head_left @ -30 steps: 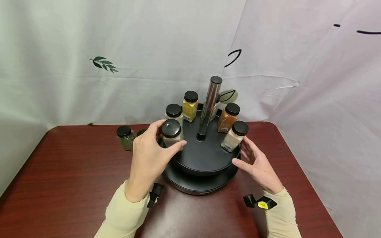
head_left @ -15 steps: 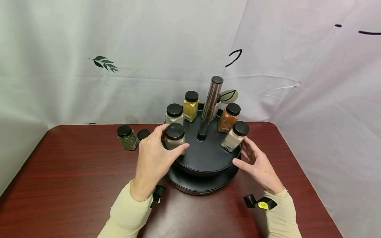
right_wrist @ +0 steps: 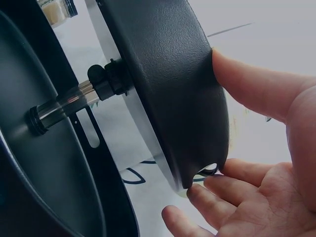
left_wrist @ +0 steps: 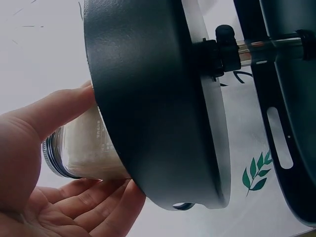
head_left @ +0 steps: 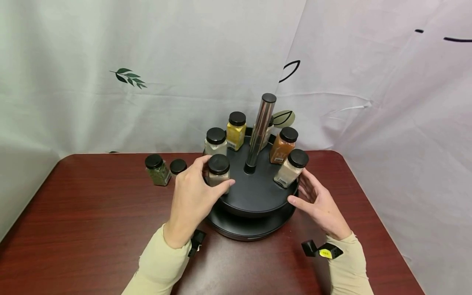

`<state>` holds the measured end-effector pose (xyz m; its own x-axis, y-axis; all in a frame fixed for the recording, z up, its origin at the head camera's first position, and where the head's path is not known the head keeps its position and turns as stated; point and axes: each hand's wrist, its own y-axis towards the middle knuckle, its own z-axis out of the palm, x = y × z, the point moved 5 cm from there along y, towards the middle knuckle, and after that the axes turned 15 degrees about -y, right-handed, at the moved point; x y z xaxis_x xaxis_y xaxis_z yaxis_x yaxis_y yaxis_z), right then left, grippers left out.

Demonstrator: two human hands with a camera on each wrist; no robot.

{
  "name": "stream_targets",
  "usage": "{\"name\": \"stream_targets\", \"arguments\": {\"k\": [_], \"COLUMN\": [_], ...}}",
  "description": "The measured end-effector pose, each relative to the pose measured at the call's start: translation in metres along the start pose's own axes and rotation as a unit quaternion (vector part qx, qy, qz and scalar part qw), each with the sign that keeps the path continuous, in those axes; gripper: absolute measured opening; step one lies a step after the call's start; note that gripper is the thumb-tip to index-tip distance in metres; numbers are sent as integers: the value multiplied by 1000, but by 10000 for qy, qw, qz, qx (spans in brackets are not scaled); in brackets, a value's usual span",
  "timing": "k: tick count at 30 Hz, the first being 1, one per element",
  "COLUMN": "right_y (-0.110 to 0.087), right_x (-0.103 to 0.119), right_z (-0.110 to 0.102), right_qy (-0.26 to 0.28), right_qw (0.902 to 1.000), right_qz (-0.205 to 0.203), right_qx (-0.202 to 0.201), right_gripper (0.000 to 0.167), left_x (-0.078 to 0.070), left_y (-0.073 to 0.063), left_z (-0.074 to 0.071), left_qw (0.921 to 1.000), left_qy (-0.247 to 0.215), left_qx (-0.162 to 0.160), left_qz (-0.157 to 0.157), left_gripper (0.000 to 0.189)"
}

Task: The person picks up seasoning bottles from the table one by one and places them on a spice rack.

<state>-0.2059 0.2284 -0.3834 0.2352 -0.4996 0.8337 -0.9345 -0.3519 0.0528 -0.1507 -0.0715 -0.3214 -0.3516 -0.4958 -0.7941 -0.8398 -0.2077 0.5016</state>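
My left hand (head_left: pixel 192 192) holds a black-lidded spice jar (head_left: pixel 219 166) of pale powder between thumb and fingers, upright at the left edge of the upper tray (head_left: pixel 250 194). In the left wrist view the tray wall covers part of this jar (left_wrist: pixel 89 148); whether its base touches the tray is hidden. The tray belongs to a black two-tier spice rack with a central post (head_left: pixel 259 133). My right hand (head_left: pixel 322 207) lies at the tray's right rim, fingers fairly straight. Its thumb touches the wall, and its fingertips are by the cutout in the right wrist view.
Jars of yellow (head_left: pixel 236 133), orange (head_left: pixel 282 148) and pale powder (head_left: pixel 288 174) stand around the upper tray, with others behind. A jar of green herbs (head_left: pixel 158 172) and another black lid (head_left: pixel 178 166) are left on the red-brown table (head_left: pixel 92 213). The lower tier (head_left: pixel 247 231) juts out below.
My left hand has carried the spice jar slightly right and nearer to me, then nearly stopped. More of the black-lidded jar behind it on the table shows. My right hand stays put.
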Motion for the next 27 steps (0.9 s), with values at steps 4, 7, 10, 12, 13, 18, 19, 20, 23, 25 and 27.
{"name": "stream_targets", "arguments": {"k": [4,7,10,12,13,18,19,20,23,25,27], "right_y": [0,0,0,0,0,1,1,1,1,1,0], "right_x": [1,1,1,2,1,1,1,1,1,1,1], "right_z": [0,0,0,0,0,0,0,0,0,-1,-1], "right_qy": [-19,-24,-20,-16,-16,-9,-6,-2,-19,-42,-76], "right_qw": [10000,10000,10000,10000,10000,10000,10000,10000,10000,9999,9999], "right_qz": [-1,-12,-11,-5,-2,-12,-17,-22,-48,-58,-71], "right_qx": [-2,-4,-6,-7,-9,-36,-41,-48,-70,-76,-80], "right_gripper": [87,87,87,87,87,87,87,87,86,86,86], "left_x": [-1,-1,-1,-1,0,1,1,1,2,3,3], "left_y": [0,0,-1,-1,-1,-3,-3,-3,-5,-5,-6], "left_z": [0,1,1,2,2,2,2,2,-1,-4,-7], "left_qw": [10000,10000,10000,10000,9999,9998,9997,9997,9993,9990,9987], "left_qy": [18,22,39,57,66,27,-9,-49,-204,-277,-340], "left_qx": [3,20,44,60,68,104,108,112,112,109,125], "left_qz": [12,18,1,-33,-55,-183,-209,-230,-297,-321,-359], "left_gripper": [70,70,71,71,72,77,79,81,85,88,89]}}
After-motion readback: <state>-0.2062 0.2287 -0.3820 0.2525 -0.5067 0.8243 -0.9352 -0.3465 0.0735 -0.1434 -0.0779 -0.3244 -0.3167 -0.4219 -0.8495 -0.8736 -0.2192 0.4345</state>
